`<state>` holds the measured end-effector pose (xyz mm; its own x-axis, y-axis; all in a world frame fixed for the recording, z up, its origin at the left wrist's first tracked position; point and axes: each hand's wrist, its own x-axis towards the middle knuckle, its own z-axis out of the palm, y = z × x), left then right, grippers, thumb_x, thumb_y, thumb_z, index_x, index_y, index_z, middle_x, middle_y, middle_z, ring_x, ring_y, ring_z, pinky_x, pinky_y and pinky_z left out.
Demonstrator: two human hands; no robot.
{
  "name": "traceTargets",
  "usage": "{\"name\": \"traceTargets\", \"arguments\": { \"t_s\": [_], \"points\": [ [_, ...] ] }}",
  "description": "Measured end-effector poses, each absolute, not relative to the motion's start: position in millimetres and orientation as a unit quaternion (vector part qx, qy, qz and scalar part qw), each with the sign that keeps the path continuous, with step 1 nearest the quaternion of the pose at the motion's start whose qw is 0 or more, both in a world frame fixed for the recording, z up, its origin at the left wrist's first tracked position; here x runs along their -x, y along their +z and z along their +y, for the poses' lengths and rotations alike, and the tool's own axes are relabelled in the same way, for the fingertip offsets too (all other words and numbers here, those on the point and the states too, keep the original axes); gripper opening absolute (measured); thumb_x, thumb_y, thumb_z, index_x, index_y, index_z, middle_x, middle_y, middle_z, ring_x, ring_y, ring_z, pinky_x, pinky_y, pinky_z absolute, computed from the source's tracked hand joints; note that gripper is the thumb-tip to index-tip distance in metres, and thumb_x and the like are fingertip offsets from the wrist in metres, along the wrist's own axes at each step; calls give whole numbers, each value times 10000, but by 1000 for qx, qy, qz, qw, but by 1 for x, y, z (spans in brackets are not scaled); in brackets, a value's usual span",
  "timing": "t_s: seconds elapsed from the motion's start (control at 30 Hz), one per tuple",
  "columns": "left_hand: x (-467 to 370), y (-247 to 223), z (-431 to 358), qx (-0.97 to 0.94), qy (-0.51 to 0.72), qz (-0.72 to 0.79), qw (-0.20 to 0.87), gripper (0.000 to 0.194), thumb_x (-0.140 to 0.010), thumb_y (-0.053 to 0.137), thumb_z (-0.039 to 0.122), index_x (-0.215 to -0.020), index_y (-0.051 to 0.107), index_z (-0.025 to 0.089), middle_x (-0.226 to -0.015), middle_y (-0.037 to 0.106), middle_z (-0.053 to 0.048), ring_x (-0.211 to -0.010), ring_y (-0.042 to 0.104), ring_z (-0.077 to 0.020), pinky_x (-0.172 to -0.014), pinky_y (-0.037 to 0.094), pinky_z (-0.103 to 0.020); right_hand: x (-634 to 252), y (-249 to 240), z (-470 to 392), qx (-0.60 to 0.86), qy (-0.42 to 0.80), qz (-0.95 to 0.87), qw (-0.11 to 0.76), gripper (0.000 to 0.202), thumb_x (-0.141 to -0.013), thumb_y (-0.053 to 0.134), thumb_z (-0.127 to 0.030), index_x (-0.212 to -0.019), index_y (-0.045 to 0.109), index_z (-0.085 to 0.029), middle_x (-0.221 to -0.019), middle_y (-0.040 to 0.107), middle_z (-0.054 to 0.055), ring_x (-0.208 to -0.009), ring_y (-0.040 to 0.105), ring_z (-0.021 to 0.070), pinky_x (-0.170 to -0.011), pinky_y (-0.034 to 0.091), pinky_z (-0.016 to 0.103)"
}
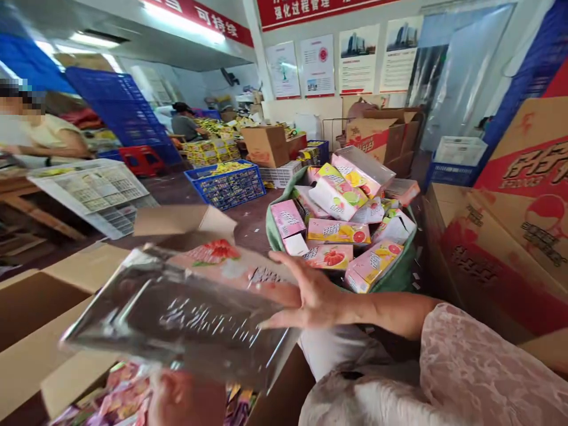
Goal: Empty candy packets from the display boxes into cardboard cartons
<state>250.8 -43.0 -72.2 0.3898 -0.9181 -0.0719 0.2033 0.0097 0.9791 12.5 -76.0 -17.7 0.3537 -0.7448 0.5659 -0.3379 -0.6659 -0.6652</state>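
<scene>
My right hand [306, 296] grips the right end of a pink display box [222, 260] printed with red fruit, its fingers spread along the side. A clear plastic cover [195, 319] with raised lettering faces me on the box, which is tilted. Below the box, my left hand [181, 396] is smeared by motion; its fingers do not show clearly. Under that hand, an open cardboard carton [66, 384] contains many small colourful packets [119, 396]. Just beyond my right hand, a green sack [275, 231] is heaped with similar fruit-printed boxes [337, 231].
Large printed cartons [523, 236] stand close on my right. Another open carton [44, 296] is at the left. Further off are a blue crate [231, 186] of packets, a tilted white crate [97, 189] and a red stool [141, 161]. Two people sit at the left and back.
</scene>
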Motion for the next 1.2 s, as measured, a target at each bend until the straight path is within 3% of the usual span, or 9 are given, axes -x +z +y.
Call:
{"name": "traceTargets", "arguments": {
  "t_s": [0.1,0.2,0.33,0.53,0.63,0.77,0.87,1.03,1.2],
  "points": [
    [-220,-73,-67,-539,-483,-355,592,618,-605,795,604,-1213,724,520,-1233,781,81,-1250,691,-320,-981,583,-429,50,13,-78,769,-503,376,122,997,-877,831,-572,-1674,306,-282,-1637,474,140,-1510,470,333,-1269,407,576],
    [-187,-92,-83,-586,-544,-409,440,884,-562,835,616,-1357,672,265,-1120,771,-57,-1006,745,-273,-913,587,-387,121,46,-86,772,-487,406,35,941,-910,788,-520,-1676,312,-253,-1690,415,134,-1567,397,337,-1311,338,579],
    [-133,-117,-91,-568,-575,-537,240,1132,-536,774,696,-1485,544,124,-794,746,-54,-734,709,-260,-744,547,-386,223,89,-107,819,-339,463,-7,1023,-847,839,-389,-1702,291,-267,-1694,422,108,-1543,406,363,-1293,330,579],
    [-81,-131,-100,-553,-485,-644,211,1156,-598,671,797,-1484,428,95,-658,719,-44,-714,711,-334,-773,532,-471,299,71,-138,803,-28,590,-76,943,-827,842,-287,-1667,413,-301,-1631,507,124,-1467,362,450,-1176,288,638],
    [-81,-135,-102,-567,-486,-619,244,1101,-581,709,804,-1405,418,135,-723,747,-71,-752,739,-349,-804,556,-497,299,36,-148,785,19,611,-106,972,-812,849,-313,-1673,402,-273,-1661,463,146,-1451,323,455,-1153,259,615],
    [-98,-136,-98,-570,-507,-570,305,969,-570,798,735,-1291,431,202,-768,748,-55,-748,751,-313,-800,584,-476,303,12,-153,768,30,638,-34,1193,-757,891,-439,-1737,240,-242,-1698,391,181,-1425,343,470,-1130,322,594],
    [-115,-134,-93,-579,-524,-508,364,908,-537,854,630,-1231,438,218,-761,733,-18,-705,743,-255,-746,588,-396,316,12,-146,769,1,639,-31,1247,-754,892,-531,-1750,194,-257,-1721,342,172,-1457,323,502,-1164,317,658],
    [-155,-134,-70,-600,-518,-403,458,817,-540,892,495,-1191,486,215,-808,727,5,-656,713,-174,-671,565,-286,295,26,-98,795,-122,588,-91,855,-977,690,-539,-1709,339,-269,-1634,480,147,-1448,452,435,-1168,397,708],
    [-235,-145,-47,-657,-418,-280,562,602,-678,793,385,-1178,506,210,-795,663,26,-636,659,-137,-613,525,-234,184,16,-31,788,-374,456,-176,540,-1056,618,-380,-1587,530,-422,-1482,656,65,-1388,612,322,-1166,501,571]
  ]
}}
